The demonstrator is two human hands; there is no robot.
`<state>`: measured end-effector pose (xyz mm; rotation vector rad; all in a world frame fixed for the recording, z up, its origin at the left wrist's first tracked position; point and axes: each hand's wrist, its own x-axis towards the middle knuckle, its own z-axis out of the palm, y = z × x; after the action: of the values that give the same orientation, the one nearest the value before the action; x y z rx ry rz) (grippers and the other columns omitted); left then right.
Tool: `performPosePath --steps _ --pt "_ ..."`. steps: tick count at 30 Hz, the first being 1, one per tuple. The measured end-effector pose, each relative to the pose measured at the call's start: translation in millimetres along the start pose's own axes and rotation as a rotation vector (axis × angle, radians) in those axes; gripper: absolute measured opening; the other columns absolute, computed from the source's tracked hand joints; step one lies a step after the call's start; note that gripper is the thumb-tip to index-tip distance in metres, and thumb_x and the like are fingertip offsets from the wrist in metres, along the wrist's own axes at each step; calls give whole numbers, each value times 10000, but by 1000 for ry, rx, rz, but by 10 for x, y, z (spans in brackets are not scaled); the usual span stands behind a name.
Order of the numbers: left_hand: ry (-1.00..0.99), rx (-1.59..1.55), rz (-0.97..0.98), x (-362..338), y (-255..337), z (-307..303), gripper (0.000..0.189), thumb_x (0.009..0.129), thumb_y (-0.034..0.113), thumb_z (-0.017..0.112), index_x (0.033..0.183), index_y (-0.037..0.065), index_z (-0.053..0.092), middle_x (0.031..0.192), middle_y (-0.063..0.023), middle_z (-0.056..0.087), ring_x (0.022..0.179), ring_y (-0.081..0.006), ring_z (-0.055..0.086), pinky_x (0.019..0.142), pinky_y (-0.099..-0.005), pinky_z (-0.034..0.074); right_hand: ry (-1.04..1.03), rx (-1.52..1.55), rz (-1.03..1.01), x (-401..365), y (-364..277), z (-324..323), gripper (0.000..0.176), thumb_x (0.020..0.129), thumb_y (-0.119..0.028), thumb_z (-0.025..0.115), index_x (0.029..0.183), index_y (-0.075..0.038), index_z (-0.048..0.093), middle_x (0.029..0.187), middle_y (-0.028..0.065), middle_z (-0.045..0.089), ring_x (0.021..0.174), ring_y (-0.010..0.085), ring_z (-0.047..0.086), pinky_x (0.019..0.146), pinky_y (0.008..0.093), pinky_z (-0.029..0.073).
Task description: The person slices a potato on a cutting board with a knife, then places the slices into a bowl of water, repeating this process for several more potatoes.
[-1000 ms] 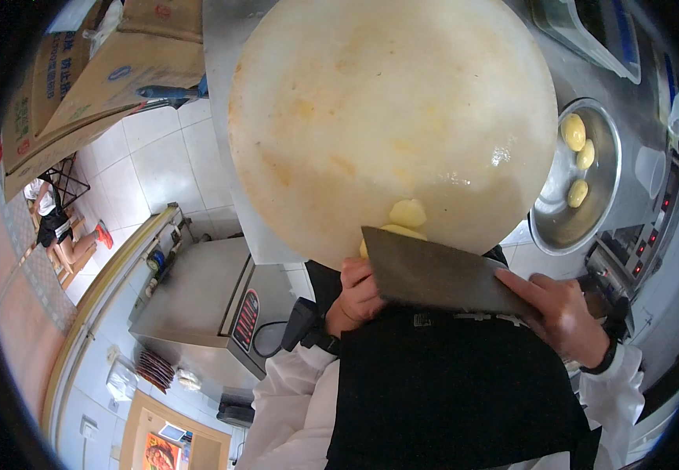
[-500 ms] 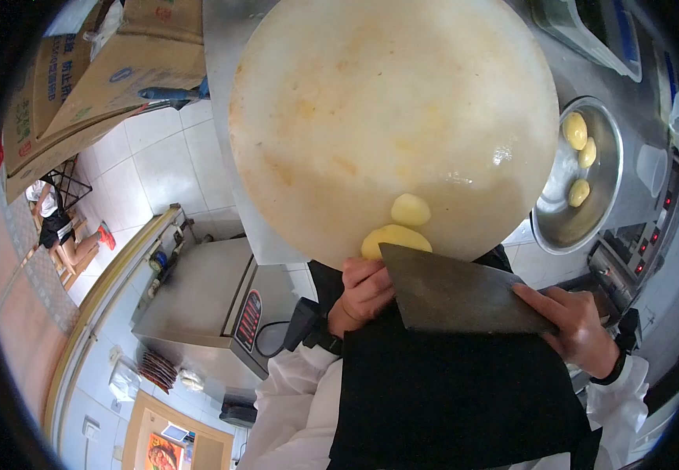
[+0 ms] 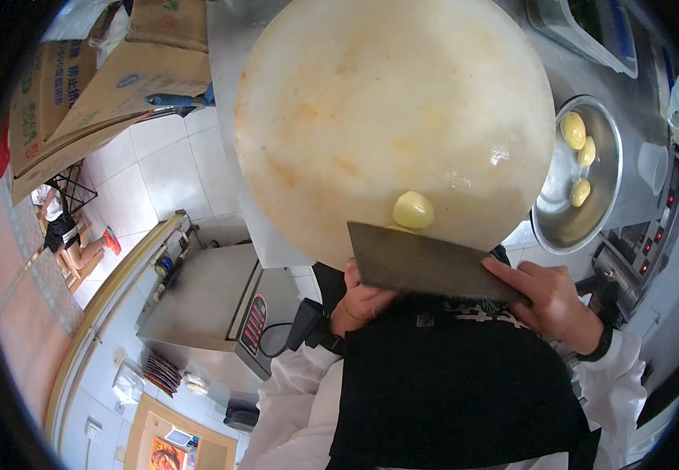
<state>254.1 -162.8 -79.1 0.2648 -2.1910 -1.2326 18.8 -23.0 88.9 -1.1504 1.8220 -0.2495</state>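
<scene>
right now the fingers of my left hand (image 3: 363,301) are curled inward, and their tips are hidden behind the blade, so i cannot tell what they press on. my right hand (image 3: 551,301) is closed around the handle end of the cleaver (image 3: 425,266), with the index finger laid straight along the flat side of the blade. the long axis of the blade runs across my body, from the left hand to the right hand, and its left end stands a little farther from me than its right end.

just beyond the far edge of the blade, near its left end, one peeled potato piece (image 3: 413,210) lies on the round cutting board (image 3: 394,102). it is apart from the steel, but only a little. the left hand is nearer to it than the right hand, and the blade stands between that hand and the piece. a thin yellow sliver (image 3: 400,228) shows at the blade's edge; what it belongs to i cannot tell.

farther to my right a metal bowl (image 3: 552,227) holds three peeled potatoes (image 3: 573,129). on my left, cardboard boxes (image 3: 120,78) stand well apart from the board.
</scene>
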Motion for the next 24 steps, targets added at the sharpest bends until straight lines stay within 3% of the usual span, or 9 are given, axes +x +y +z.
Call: performPosePath --steps 1,2,7,11,14,16,20,22,24 --pt "-56 -113 -144 -78 -5 -2 236 601 119 696 836 121 671 942 -27 599 940 -245 534 744 -369 422 -15 8 -5 -89 -12 -45 777 568 -102 706 1300 -121 445 671 77 495 540 266 527 466 377 436" --pt "-56 -114 -148 -130 -17 -11 236 601 119 696 836 121 671 942 -27 599 940 -245 534 744 -369 422 -32 17 -7 -174 -32 -85 803 543 -101 713 1300 -119 446 669 77 494 534 262 523 463 373 434" --pt "-114 -58 46 49 -15 -89 337 514 138 640 842 61 643 966 -70 600 935 -256 529 685 -366 418 -54 6 32 -362 -114 -194 843 504 -89 725 1299 -111 445 656 78 488 524 263 519 466 377 436" --pt "-110 -74 -28 23 -5 -52 356 503 134 629 850 53 648 966 -53 602 938 -252 533 688 -372 422 -86 62 61 -286 -116 -182 803 548 -95 726 1299 -109 443 662 81 492 540 273 531 481 382 445" --pt "-75 -152 66 55 -28 -47 329 546 136 655 869 74 663 963 -31 601 938 -242 532 700 -367 428 -73 95 89 -86 -147 -107 686 602 40 693 1251 -43 487 695 124 536 573 262 565 527 353 449" --pt "-82 100 52 368 111 -135 270 600 143 673 866 97 670 957 -18 597 948 -236 531 720 -366 432 -49 89 72 51 -109 -27 681 610 29 698 1253 -41 484 689 123 536 571 260 565 527 349 450" --pt "69 125 213 233 7 2 233 643 143 677 873 111 669 964 -24 597 945 -233 531 726 -358 429 -26 39 51 49 -86 0 684 606 1 718 1248 -34 485 678 116 540 562 250 562 518 344 449" --pt "-2 -182 -188 -40 31 15 248 611 133 665 856 97 655 976 -40 599 943 -243 528 720 -366 424 -15 51 30 -101 -62 -12 723 596 -55 716 1274 -74 466 671 99 516 547 257 542 495 363 441" --pt "-54 -132 -67 -30 -30 -45 260 592 129 654 849 91 648 976 -47 600 946 -249 524 714 -368 423 -5 62 13 -262 -65 -74 763 587 -111 714 1301 -114 446 665 82 493 533 265 523 472 381 432"
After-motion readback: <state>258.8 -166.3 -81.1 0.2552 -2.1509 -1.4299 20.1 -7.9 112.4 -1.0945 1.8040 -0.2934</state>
